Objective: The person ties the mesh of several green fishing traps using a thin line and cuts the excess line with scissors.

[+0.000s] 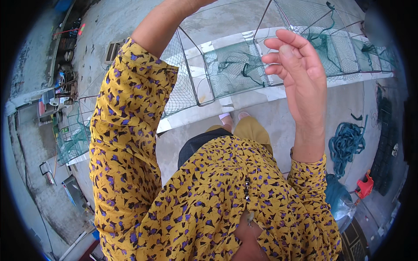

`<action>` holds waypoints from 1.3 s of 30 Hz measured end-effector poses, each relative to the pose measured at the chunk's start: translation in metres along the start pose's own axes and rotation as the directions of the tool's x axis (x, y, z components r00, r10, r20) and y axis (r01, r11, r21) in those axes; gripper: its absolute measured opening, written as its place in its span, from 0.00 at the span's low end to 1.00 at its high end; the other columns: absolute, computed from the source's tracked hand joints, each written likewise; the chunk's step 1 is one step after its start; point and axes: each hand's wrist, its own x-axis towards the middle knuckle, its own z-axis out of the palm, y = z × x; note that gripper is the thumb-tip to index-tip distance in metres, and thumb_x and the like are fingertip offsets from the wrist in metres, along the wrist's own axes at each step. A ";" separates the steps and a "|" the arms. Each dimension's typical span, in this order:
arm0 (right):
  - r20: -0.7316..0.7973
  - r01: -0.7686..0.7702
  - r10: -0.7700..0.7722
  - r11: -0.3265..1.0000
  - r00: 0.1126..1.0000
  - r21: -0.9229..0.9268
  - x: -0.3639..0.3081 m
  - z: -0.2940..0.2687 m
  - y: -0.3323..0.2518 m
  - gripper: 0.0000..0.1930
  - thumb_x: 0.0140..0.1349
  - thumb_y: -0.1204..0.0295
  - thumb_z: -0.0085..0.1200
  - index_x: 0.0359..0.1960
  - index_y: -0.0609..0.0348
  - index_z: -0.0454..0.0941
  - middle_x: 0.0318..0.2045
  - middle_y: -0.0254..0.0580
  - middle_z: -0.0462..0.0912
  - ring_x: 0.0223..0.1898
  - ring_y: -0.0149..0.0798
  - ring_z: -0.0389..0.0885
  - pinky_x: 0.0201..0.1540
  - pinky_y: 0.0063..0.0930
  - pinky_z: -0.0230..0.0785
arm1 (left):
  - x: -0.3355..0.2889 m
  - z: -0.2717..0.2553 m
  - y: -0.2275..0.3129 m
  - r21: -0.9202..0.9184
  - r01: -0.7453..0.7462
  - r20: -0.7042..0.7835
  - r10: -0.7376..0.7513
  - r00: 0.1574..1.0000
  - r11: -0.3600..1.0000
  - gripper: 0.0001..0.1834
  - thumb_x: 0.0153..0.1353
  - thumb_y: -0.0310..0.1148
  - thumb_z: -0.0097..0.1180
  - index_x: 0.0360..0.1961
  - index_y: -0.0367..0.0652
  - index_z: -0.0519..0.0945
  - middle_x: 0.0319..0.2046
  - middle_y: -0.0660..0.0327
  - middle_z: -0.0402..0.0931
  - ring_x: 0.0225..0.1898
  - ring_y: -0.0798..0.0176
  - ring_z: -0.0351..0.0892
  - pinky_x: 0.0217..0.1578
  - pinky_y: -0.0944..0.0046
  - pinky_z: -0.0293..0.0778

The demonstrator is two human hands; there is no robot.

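My right hand point(300, 69) is raised over the netting, its fingers loosely curled and a little apart, with the thumb in front of them. I see nothing held in it. My left arm reaches up to the top edge, where only a sliver of my left hand point(198, 2) shows; its fingers are out of the picture. Beyond both hands stretches a long green net trap point(235, 69) with dark rectangular frames. Its mesh sides hang between the frames, and darker green netting point(250, 74) bunches inside some sections.
A pale stone ledge point(174, 119) runs under the trap, just ahead of my feet. At right lie a heap of blue-green strapping point(346, 143) and a red item point(365, 186). More green netting point(72, 141) stands at left, near assorted clutter point(63, 85) along the wall.
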 end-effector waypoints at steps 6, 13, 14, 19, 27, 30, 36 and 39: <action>0.960 -0.865 0.017 0.437 0.281 0.245 -0.068 0.020 -0.068 0.31 0.60 0.51 0.43 0.51 0.70 0.57 0.39 0.52 0.73 0.37 0.39 0.75 0.38 0.28 0.69 | -0.195 -0.033 0.104 -0.050 0.075 -0.301 -0.086 0.950 0.996 0.13 0.59 0.32 0.50 0.41 0.34 0.68 0.39 0.45 0.75 0.36 0.60 0.78 0.39 0.64 0.74; 0.935 -0.993 -0.334 0.065 -0.116 -0.100 -0.126 0.045 -0.090 0.37 0.59 0.43 0.34 0.52 0.70 0.57 0.38 0.54 0.74 0.38 0.40 0.77 0.37 0.30 0.72 | -0.363 0.049 0.112 -0.434 0.218 -0.631 -0.468 0.619 0.874 0.11 0.56 0.32 0.55 0.36 0.38 0.68 0.34 0.49 0.76 0.30 0.61 0.78 0.33 0.65 0.75; 0.929 -0.993 -0.351 0.042 -0.120 -0.112 -0.134 0.049 -0.091 0.37 0.59 0.42 0.33 0.51 0.70 0.57 0.37 0.54 0.74 0.37 0.40 0.77 0.36 0.30 0.72 | -0.378 0.063 0.119 -0.464 0.198 -0.665 -0.488 0.566 0.863 0.10 0.57 0.31 0.55 0.36 0.38 0.69 0.34 0.49 0.76 0.31 0.61 0.78 0.33 0.65 0.75; 0.862 -0.899 -0.269 0.044 -0.430 -0.435 -0.150 0.088 -0.099 0.37 0.58 0.40 0.32 0.50 0.69 0.59 0.35 0.51 0.72 0.34 0.38 0.76 0.34 0.28 0.70 | -0.425 0.083 0.135 -0.482 0.101 -0.751 -0.470 0.464 0.870 0.07 0.58 0.28 0.52 0.35 0.37 0.69 0.34 0.49 0.76 0.33 0.61 0.78 0.35 0.65 0.76; 0.740 -0.853 -0.494 0.008 -0.457 -0.522 -0.250 0.153 -0.072 0.36 0.59 0.41 0.33 0.49 0.69 0.59 0.36 0.48 0.71 0.33 0.36 0.72 0.34 0.27 0.66 | -0.534 0.068 0.162 -0.392 -0.001 -0.890 -0.379 0.253 0.920 0.06 0.58 0.27 0.51 0.35 0.38 0.69 0.34 0.50 0.76 0.33 0.61 0.78 0.35 0.65 0.75; 0.704 -0.801 -0.475 0.001 -0.527 -0.599 -0.287 0.194 -0.068 0.36 0.59 0.42 0.33 0.49 0.69 0.59 0.36 0.48 0.71 0.33 0.36 0.72 0.35 0.28 0.66 | -0.586 0.055 0.171 -0.338 -0.024 -0.931 -0.330 0.156 0.941 0.05 0.58 0.27 0.51 0.35 0.38 0.69 0.34 0.50 0.76 0.32 0.62 0.78 0.34 0.65 0.75; 0.640 -0.724 -0.492 -0.027 -0.591 -0.689 -0.363 0.271 -0.066 0.34 0.60 0.44 0.34 0.50 0.69 0.59 0.36 0.48 0.71 0.35 0.37 0.72 0.37 0.29 0.65 | -0.698 0.033 0.208 -0.296 -0.007 -0.952 -0.295 -0.085 0.955 0.06 0.59 0.29 0.51 0.35 0.38 0.69 0.33 0.51 0.76 0.31 0.62 0.78 0.33 0.66 0.75; 0.625 -0.707 -0.508 -0.044 -0.593 -0.706 -0.398 0.305 -0.059 0.34 0.61 0.45 0.35 0.50 0.69 0.59 0.37 0.49 0.71 0.35 0.37 0.72 0.38 0.29 0.65 | -0.741 0.024 0.221 -0.288 -0.003 -0.945 -0.285 -0.162 0.958 0.05 0.59 0.27 0.50 0.35 0.38 0.69 0.34 0.51 0.77 0.33 0.63 0.78 0.35 0.66 0.75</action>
